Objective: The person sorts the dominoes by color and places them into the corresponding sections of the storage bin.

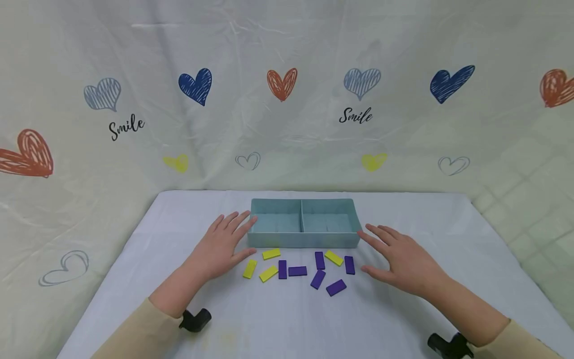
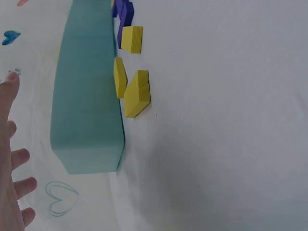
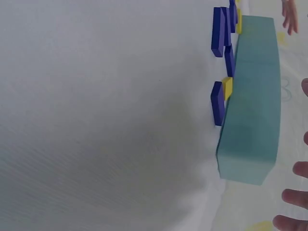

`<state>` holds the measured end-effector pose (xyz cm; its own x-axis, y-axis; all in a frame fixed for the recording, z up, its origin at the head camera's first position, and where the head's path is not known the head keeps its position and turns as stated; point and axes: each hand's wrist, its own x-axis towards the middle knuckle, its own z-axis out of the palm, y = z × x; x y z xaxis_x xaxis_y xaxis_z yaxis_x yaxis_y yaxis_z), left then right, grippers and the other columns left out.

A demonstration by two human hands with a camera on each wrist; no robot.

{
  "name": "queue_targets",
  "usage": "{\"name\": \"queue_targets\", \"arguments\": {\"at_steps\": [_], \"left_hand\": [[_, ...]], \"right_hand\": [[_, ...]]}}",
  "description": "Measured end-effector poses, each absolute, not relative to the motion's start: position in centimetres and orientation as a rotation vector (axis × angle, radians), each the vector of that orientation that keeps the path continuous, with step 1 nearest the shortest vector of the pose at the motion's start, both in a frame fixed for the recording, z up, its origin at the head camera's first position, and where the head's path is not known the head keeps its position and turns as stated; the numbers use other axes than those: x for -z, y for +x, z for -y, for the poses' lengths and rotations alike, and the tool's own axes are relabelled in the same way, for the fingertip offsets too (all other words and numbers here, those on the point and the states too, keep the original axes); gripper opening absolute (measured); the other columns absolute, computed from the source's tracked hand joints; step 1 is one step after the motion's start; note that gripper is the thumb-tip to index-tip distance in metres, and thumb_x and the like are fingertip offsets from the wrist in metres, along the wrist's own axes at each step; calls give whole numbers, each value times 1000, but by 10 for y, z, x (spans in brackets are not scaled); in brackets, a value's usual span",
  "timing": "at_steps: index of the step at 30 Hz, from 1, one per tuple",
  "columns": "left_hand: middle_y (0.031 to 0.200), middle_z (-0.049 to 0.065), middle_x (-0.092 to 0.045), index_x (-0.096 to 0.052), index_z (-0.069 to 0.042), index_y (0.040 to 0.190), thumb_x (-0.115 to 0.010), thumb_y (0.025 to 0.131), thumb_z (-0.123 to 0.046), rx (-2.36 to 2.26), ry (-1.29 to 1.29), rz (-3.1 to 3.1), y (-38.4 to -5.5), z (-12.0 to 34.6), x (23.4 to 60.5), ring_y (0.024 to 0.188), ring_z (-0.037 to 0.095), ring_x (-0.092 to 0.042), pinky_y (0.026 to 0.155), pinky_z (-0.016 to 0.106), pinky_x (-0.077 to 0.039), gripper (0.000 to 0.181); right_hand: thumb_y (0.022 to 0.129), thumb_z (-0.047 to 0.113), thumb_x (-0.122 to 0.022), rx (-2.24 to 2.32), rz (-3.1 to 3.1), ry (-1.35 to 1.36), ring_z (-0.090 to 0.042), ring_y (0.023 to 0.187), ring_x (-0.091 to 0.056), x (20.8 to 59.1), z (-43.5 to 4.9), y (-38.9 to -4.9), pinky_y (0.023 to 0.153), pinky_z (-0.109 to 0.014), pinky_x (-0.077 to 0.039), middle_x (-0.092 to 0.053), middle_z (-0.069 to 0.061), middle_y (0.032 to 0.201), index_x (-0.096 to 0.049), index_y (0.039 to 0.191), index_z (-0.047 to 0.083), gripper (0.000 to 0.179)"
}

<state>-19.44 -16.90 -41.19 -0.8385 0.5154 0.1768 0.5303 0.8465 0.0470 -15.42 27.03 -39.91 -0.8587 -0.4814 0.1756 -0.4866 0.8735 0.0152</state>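
A teal box (image 1: 303, 240) with two compartments stands toward the back of the table; both compartments hold nothing. My left hand (image 1: 219, 248), fingers spread, hovers by the box's left end. On the other side my right hand (image 1: 405, 262) is held the same way, fingertips close to the box's right front corner in the head view. Between the hands, in front of the box, lie several yellow blocks (image 1: 249, 269) and several purple blocks (image 1: 336, 287), flat and loosely scattered. The left wrist view shows yellow blocks (image 2: 137, 94) beside the box; purple blocks (image 3: 218, 103) appear in the right wrist view.
A white cloth (image 1: 269, 324) covers the table. Behind it hangs a pale sheet (image 1: 314, 45) printed with hearts and "Smile". A black wrist mount (image 1: 195, 320) sits at the left sleeve and another mount (image 1: 450, 345) at the right.
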Motion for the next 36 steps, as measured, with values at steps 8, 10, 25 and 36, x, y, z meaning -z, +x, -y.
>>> {"name": "queue_targets", "arguments": {"at_steps": [8, 10, 25, 36], "left_hand": [[160, 6, -29, -21, -22, 160, -54, 97, -55, 284, -740, 2947, -206, 175, 415, 143, 32, -32, 114, 54, -29, 78], [159, 6, -30, -20, -23, 160, -53, 97, -54, 322, -719, 2969, -209, 176, 417, 143, 32, -33, 114, 54, -30, 77], [158, 8, -34, -15, -31, 160, -45, 98, -61, 519, -586, 3106, -227, 183, 429, 145, 31, -31, 115, 53, -29, 75], [145, 0, -50, -15, -36, 159, -47, 99, -58, 816, -489, 3167, -242, 183, 440, 127, 25, -52, 103, 53, -43, 72]], "right_hand": [[88, 57, -66, -117, 2892, 737, -36, 127, -51, 406, -270, -152, 98, -59, -45, -53, -11, 143, -52, 145, 22, 68], [88, 56, -67, -121, 2903, 735, -36, 126, -52, 407, -270, -152, 97, -58, -46, -55, -11, 141, -53, 144, 22, 67], [88, 45, -70, -120, 3018, 721, -32, 119, -59, 413, -264, -157, 93, -54, -51, -64, -7, 129, -64, 133, 22, 51], [91, 34, -70, -207, 3073, 831, -30, 116, -61, 414, -257, -165, 92, -51, -53, -66, -4, 124, -68, 128, 19, 40]]}}
